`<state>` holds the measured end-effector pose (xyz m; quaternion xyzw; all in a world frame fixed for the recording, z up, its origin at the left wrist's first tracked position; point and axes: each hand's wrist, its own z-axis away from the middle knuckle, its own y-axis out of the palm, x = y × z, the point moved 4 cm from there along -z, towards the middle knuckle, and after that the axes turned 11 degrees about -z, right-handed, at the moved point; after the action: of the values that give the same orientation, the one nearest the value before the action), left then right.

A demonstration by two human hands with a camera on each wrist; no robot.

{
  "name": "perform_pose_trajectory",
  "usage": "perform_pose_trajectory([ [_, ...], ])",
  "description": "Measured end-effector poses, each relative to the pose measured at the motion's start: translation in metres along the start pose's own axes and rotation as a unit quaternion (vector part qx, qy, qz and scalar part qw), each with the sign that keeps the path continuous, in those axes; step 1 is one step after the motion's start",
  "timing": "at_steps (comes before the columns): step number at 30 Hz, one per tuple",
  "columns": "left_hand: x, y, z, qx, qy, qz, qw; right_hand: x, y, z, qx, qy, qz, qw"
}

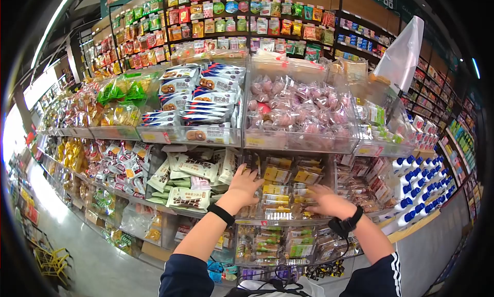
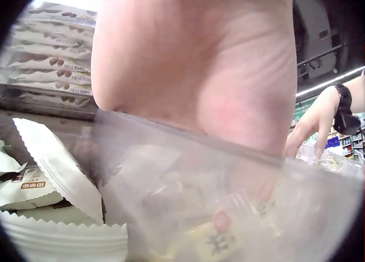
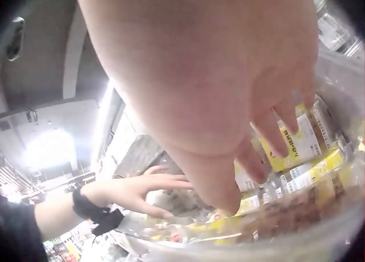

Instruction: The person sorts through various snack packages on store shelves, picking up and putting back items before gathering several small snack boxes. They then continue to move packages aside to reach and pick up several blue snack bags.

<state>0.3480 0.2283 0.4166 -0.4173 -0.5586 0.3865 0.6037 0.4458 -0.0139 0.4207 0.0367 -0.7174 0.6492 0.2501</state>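
Observation:
My left hand (image 1: 241,190) reaches into a clear bin of yellow-labelled snack packets (image 1: 278,174), along its left side, fingers spread and extended. In the left wrist view its fingertips are partly hidden behind a hazy clear bin wall (image 2: 171,136). White-wrapped snacks (image 1: 198,168) fill the bin just left of it. On the bin's other side my right hand (image 1: 329,202) lies with loosely extended fingers at the packets. The right wrist view shows its fingers (image 3: 271,133) over the yellow packets (image 3: 296,142), none gripped. Both wrists wear black bands.
Above stands an upper tier of clear bins, with blue-and-white cookie packs (image 1: 211,99) and pink-wrapped sweets (image 1: 303,104). Blue-capped white bottles (image 1: 419,186) stand to the right. A plastic bag (image 1: 401,55) hangs at the upper right. More packets (image 1: 275,243) lie in bins below.

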Motion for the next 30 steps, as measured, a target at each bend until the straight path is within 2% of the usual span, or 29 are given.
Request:
perform_pose_trajectory([
  [2,0.001,0.000,0.002,-0.019,-0.001,0.007,1.000,0.018,-0.004,0.017,0.021,0.014,-0.027,0.999],
  [5,0.001,-0.001,0.001,-0.066,0.016,0.014,0.998,0.046,0.000,0.052,-0.056,-0.034,-0.044,0.997],
  [7,0.001,-0.002,0.002,-0.077,0.021,0.013,0.997,0.057,0.007,0.074,-0.098,-0.015,-0.036,0.994],
  [11,0.001,0.001,-0.001,-0.075,0.028,0.003,0.997,0.057,0.031,0.103,-0.102,0.067,0.056,0.991],
  [14,0.001,-0.001,-0.001,-0.079,0.034,0.010,0.996,0.061,0.040,0.109,-0.106,0.081,0.108,0.985],
  [16,0.001,-0.012,0.001,-0.084,0.037,0.087,0.992,0.057,0.050,0.110,-0.126,0.085,0.155,0.976],
  [17,0.002,-0.020,0.003,-0.085,0.036,0.125,0.988,0.054,0.054,0.111,-0.150,0.082,0.138,0.976],
  [19,0.010,-0.034,0.013,-0.090,0.009,0.179,0.980,0.052,0.057,0.113,-0.197,0.069,0.102,0.973],
  [23,0.008,-0.074,0.052,-0.129,-0.079,0.259,0.954,0.048,0.056,0.118,-0.217,0.050,0.074,0.972],
  [26,-0.012,-0.090,0.094,-0.131,-0.166,0.236,0.948,0.041,0.054,0.125,-0.193,0.015,0.000,0.981],
  [29,-0.065,-0.123,0.120,-0.085,-0.191,0.229,0.951,0.027,0.027,0.141,-0.217,-0.014,-0.080,0.973],
  [30,-0.093,-0.147,0.119,-0.046,-0.179,0.263,0.947,0.021,0.008,0.149,-0.224,-0.017,-0.100,0.969],
])
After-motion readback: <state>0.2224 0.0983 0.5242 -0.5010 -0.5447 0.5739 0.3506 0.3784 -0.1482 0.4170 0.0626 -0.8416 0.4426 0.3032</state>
